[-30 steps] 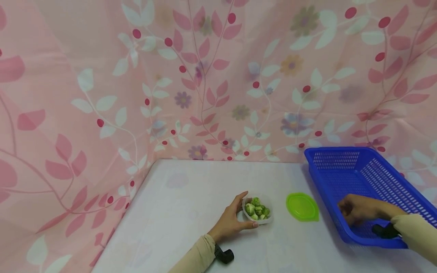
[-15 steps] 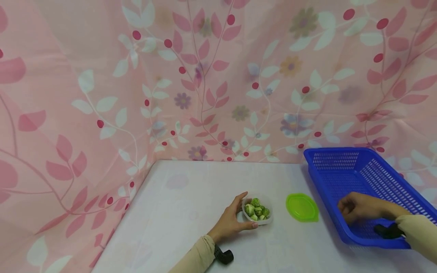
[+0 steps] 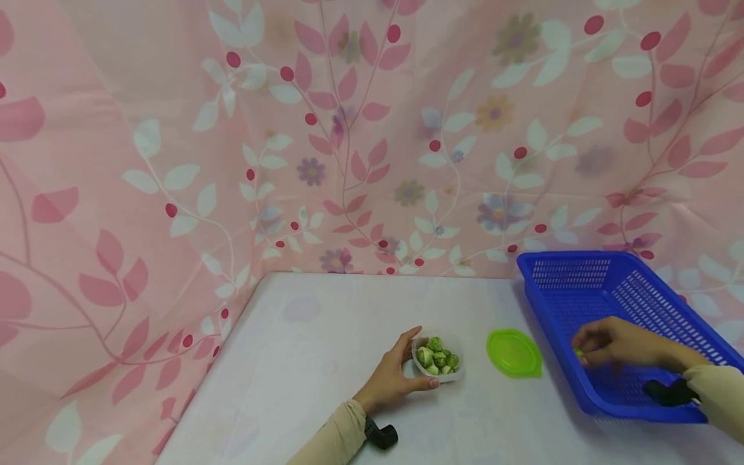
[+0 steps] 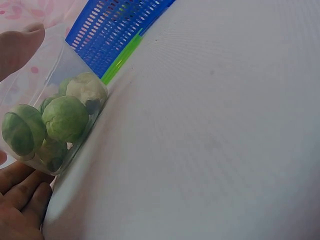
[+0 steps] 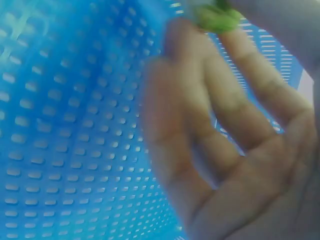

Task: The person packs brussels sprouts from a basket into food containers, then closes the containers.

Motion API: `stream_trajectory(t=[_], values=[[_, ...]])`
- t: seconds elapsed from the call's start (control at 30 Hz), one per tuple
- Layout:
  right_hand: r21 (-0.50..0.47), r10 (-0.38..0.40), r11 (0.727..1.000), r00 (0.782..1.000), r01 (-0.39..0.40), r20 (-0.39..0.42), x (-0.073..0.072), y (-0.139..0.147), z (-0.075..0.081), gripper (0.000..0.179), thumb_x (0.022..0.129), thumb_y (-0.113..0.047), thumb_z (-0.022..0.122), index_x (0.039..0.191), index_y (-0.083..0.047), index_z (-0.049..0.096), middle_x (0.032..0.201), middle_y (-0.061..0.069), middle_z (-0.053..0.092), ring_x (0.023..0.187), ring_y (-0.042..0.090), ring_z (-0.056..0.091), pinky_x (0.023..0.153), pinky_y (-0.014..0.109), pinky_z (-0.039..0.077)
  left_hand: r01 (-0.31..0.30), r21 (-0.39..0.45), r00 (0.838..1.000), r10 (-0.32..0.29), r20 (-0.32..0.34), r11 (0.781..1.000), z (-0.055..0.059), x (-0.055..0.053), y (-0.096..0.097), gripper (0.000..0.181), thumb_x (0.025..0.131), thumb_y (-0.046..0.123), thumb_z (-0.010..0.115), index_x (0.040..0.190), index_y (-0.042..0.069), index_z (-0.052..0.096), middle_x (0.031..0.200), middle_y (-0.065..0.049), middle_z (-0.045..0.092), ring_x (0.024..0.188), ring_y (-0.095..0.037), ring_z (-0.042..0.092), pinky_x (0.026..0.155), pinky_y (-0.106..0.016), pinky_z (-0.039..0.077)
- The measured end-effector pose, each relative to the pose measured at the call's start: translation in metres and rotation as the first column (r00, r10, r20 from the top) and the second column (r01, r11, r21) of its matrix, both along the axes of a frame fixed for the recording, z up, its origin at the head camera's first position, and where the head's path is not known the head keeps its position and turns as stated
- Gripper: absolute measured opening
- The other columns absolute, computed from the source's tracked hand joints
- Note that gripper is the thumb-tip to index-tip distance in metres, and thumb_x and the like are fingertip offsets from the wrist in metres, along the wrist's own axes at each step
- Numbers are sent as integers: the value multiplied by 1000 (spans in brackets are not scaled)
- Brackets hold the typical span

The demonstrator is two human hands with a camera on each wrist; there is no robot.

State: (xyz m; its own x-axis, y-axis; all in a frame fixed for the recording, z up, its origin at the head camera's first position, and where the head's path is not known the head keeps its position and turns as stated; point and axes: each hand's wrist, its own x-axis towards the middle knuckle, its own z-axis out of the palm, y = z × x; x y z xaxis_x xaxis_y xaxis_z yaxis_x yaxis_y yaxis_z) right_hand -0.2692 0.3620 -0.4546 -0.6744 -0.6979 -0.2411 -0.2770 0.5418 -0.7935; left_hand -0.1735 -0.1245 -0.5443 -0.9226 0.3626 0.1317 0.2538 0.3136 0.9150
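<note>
My left hand (image 3: 391,381) holds a small clear plastic container (image 3: 456,374) on the table, thumb on its near side and fingers round its far left side. Several Brussels sprouts (image 3: 437,357) lie inside; through the clear wall they also show in the left wrist view, green with one pale cut end. My right hand (image 3: 630,342) is over the left part of the blue basket (image 3: 599,258), pinching a Brussels sprout (image 5: 217,19) between thumb and fingertips. Only a sliver of that sprout shows in the head view. The right wrist view is blurred.
A bright green lid (image 3: 514,353) lies flat on the white table (image 3: 325,336) between the container and the basket. Pink floral cloth (image 3: 372,161) hangs behind and along the left. The basket has high perforated walls.
My right hand has risen from the basket's bottom, and a green sprout now shows at its fingertips. My left hand and the container have stayed still.
</note>
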Motion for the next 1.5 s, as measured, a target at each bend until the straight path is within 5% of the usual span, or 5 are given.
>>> stream_trajectory(t=[0.17,0.37,0.63,0.97,1.5], values=[[-27,-142,990,987,140,-75,3,-1,12,31,103,-15,69,131,0,70,112,-4,80,87,14,72,57,33,56,1,-6,1000,-1,5,1000,1,0,1,103,90,34,87,169,20,24,162,0,53,144,-23,56,121,-41,44],[-74,-346,938,933,340,-100,8,-6,25,44,104,-23,70,142,-2,66,116,-9,80,88,17,70,61,32,51,-3,-11,1000,3,-1,1000,4,0,2,103,89,35,88,169,20,24,161,2,53,144,-22,56,122,-42,43],[-168,-457,884,882,436,-117,15,-17,32,45,101,-22,75,142,-5,67,108,-3,81,72,19,59,58,34,47,2,-13,1000,-2,-5,1000,5,1,2,104,89,35,87,169,19,24,161,1,53,145,-23,55,122,-42,43],[-332,-467,835,884,439,-6,29,-44,43,32,103,-13,71,135,-15,74,99,-8,80,60,21,44,57,47,24,-3,-12,1000,3,-1,1000,4,1,1,103,89,36,87,169,19,24,161,1,53,143,-24,57,121,-44,44],[-431,-355,829,931,356,87,51,-103,45,34,101,-5,70,131,-19,77,90,-11,72,57,26,31,49,42,22,-7,-7,1000,7,5,1000,0,0,0,103,89,35,87,169,21,25,160,3,54,144,-24,55,122,-41,43]])
